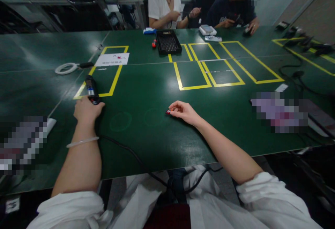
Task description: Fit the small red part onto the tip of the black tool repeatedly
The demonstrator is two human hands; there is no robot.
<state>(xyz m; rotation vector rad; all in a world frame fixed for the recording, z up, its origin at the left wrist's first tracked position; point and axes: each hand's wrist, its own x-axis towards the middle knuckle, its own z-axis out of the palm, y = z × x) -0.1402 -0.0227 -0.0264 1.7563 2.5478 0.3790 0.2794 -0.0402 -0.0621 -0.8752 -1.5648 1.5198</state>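
My left hand (86, 110) is closed round a black pen-shaped tool (90, 88) that lies along the green table (146, 93); a black cable runs from it back toward my lap. My right hand (184, 112) rests on the table near the middle, fingers pinched on a small red part (168, 111) that touches the surface. A thin white bracelet sits on my left wrist.
Yellow tape boxes (209, 68) mark the table. A black tray (168, 42), another small red part (154, 43), a white card (112, 59) and a white cable coil (65, 68) lie farther off. Two people sit across the table. Cables lie at right.
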